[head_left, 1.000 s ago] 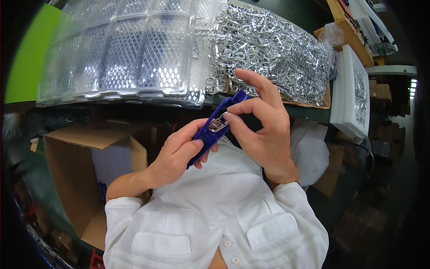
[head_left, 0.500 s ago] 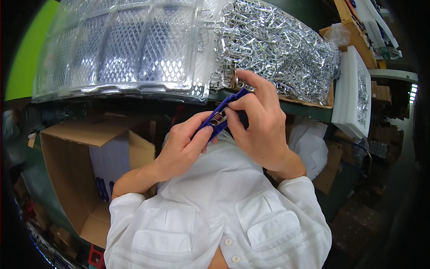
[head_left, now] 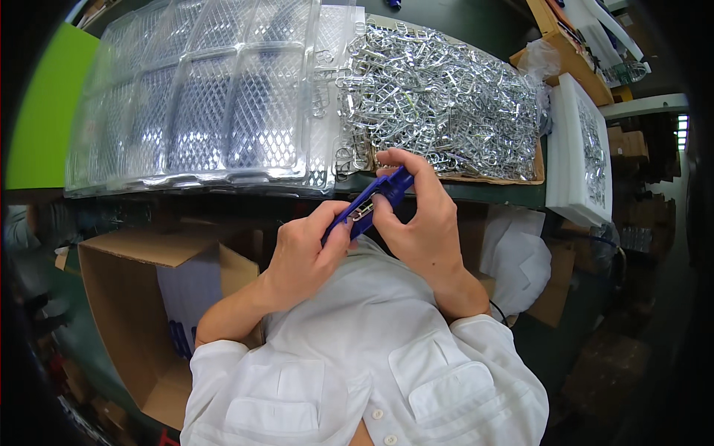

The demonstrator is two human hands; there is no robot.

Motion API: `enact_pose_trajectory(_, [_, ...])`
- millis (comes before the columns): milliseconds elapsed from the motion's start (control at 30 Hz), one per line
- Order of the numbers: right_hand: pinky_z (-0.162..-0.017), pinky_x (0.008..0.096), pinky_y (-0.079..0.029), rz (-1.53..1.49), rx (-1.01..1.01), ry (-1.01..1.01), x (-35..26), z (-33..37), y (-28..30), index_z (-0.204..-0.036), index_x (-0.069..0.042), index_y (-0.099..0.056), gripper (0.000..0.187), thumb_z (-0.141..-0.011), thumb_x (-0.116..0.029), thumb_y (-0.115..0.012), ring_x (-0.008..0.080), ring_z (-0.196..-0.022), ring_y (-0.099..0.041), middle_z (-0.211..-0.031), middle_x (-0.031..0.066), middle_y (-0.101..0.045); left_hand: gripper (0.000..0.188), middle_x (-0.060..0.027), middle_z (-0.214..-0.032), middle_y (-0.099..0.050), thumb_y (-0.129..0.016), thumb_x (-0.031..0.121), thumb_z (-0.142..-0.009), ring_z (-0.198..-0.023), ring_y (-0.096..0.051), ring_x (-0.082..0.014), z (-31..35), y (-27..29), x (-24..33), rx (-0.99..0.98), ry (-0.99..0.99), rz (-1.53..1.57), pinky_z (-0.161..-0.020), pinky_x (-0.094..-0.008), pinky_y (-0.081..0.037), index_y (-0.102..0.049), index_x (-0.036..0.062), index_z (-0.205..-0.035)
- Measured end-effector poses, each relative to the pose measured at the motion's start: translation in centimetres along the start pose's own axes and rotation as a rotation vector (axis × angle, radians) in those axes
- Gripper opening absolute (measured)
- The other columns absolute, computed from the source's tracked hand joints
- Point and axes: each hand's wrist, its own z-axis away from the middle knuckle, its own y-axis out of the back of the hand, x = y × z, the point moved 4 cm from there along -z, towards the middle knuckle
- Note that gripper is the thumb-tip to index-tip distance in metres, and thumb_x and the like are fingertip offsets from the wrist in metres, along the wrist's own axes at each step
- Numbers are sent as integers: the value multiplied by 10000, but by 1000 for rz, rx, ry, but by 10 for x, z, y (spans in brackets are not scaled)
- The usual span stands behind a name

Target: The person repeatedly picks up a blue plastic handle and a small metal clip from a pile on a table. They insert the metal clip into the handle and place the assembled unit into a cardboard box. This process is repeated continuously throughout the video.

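A long dark-blue plastic clip (head_left: 397,185) with a shiny bent-metal piece (head_left: 362,212) set in its middle is held between my two hands, tilted up to the right. My left hand (head_left: 306,241) pinches its lower end between thumb and fingers. Around the upper end, my right hand (head_left: 422,219) has its fingers closed, the thumb pressing near the metal piece. Just beyond my hands lies a heap of small silvery bent-metal pieces (head_left: 446,104) in a shallow cardboard box (head_left: 513,178). My fingers partly cover the clip.
Clear plastic compartment trays (head_left: 201,111) are stacked on the dark bench at left. An open cardboard box (head_left: 111,312) stands below, with blue items inside. At right are a white foam box (head_left: 573,149) holding more metal pieces and a white plastic bag (head_left: 517,260).
My right fingers have closed further round the clip's upper end, and the thumb has moved along it. The whole view has shifted slightly. Both hands still hold the clip.
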Motion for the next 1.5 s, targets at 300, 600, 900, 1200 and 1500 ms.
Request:
enact_pose_trajectory(300, [-912, 423, -601, 32, 132, 212, -12, -1, 15, -1222, -20, -671, 455, -792, 62, -795, 403, -1153, -698, -1366, 237, -632, 227, -71, -869, -775, -556, 146, -1080, -761, -738, -118, -7, -1, -13, -40, 137, 293, -678, -281, -579, -677, -30, -1158])
enact_pose_trajectory(600, [-984, 460, -567, 289, 59, 446, -21, -6, 9, -947, -7, -736, 249, -722, 29, -835, 441, -1232, -656, -1395, 268, -627, 232, -91, -921, -773, -546, 78, -1058, -797, -764, -138, -6, -2, -13, 54, 24, 132, -692, -281, -587, -659, -38, -1224])
enact_pose_trajectory(900, [-922, 443, -582, 206, -65, 479, -27, -19, 18, -913, -23, -660, 230, -729, 53, -775, 386, -1145, -683, -1297, 211, -667, 308, -94, -986, -757, -529, 88, -1074, -750, -708, -115, -11, 0, -18, 17, 99, 229, -680, -277, -564, -603, -26, -1351])
enact_pose_trajectory(1200, [-721, 301, -569, -163, -71, 160, -13, -14, 25, -1034, 15, -692, 243, -855, 178, -672, 207, -821, -697, -982, 135, -692, 383, -66, -1053, -708, -498, 121, -1086, -757, -610, -79, -11, -3, -34, -28, 194, 614, -687, -252, -516, -537, 7, -1449])
enact_pose_trajectory(1500, [-824, 373, -559, 131, -102, 207, -16, -18, 10, -994, -15, -734, 191, -824, 63, -777, 294, -978, -696, -1105, 131, -702, 386, -66, -1086, -718, -480, 70, -1075, -787, -604, -63, -9, -7, -37, -32, 191, 572, -712, -242, -520, -536, 24, -1454])
